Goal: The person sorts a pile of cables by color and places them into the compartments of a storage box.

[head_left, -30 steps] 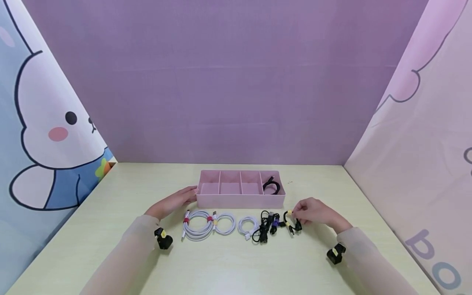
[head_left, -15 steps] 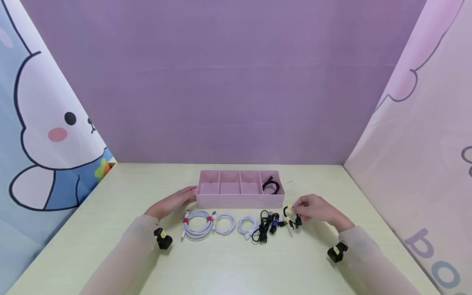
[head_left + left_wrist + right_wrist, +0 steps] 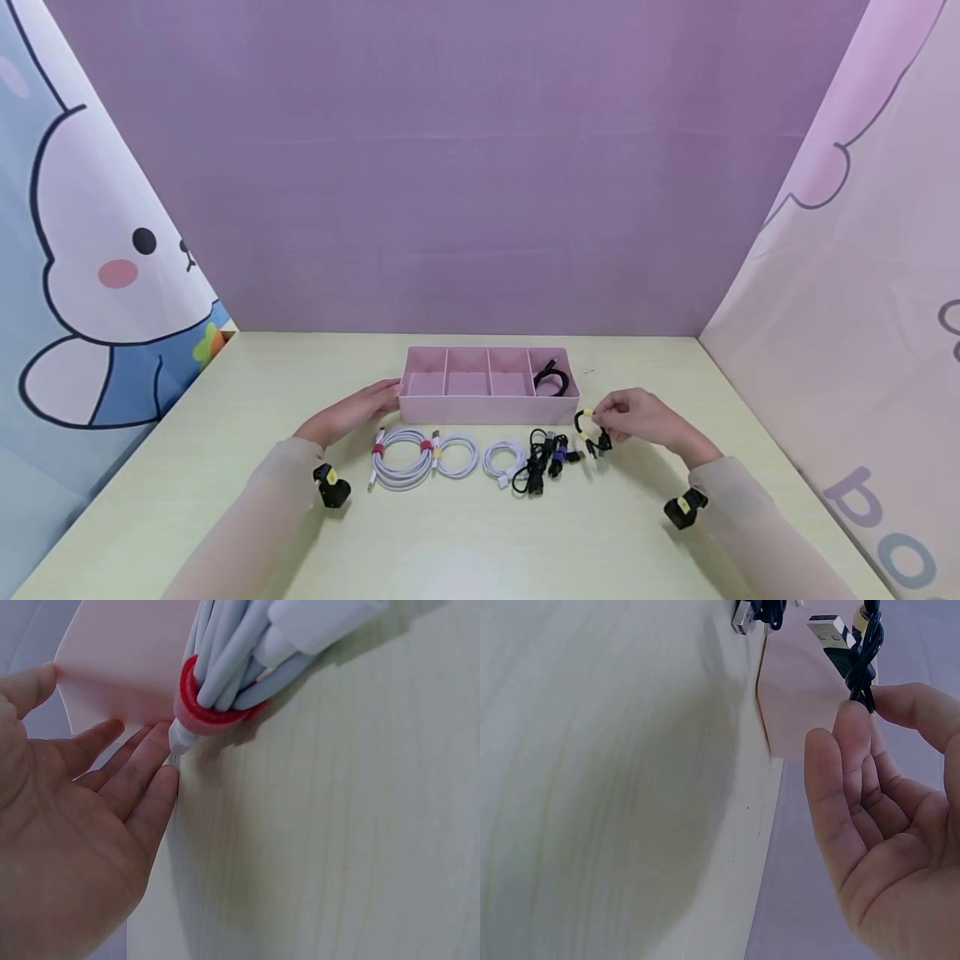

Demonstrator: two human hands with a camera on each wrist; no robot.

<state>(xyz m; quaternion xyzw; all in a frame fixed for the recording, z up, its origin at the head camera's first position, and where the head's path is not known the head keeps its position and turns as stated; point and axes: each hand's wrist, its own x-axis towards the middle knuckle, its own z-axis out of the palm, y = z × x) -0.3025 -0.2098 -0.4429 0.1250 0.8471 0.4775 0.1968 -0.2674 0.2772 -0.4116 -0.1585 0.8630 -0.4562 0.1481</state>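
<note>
My left hand (image 3: 358, 410) rests against the left end of the pink divided box (image 3: 487, 410), its fingers fairly straight along the wall in the left wrist view. Between thumb and fingertip, my right hand (image 3: 643, 421) pinches a small black USB cable (image 3: 602, 440) with yellow ties, held over the table just right of the box's front corner. Its metal USB plug (image 3: 829, 630) shows in the right wrist view. In the box's rightmost compartment lies a coiled black cable (image 3: 561, 380); the other compartments hold nothing visible.
In front of the box lie a large white cable coil (image 3: 405, 483) with red ties, a smaller white coil (image 3: 457, 473), a third white coil (image 3: 504, 458), a black cable bundle (image 3: 536, 477) and a black cable with a purple tie (image 3: 559, 455). A purple backdrop (image 3: 480, 208) stands behind.
My right hand has lifted the small black USB cable off the table and brought it slightly up toward the box. The left hand has stayed at the box.
</note>
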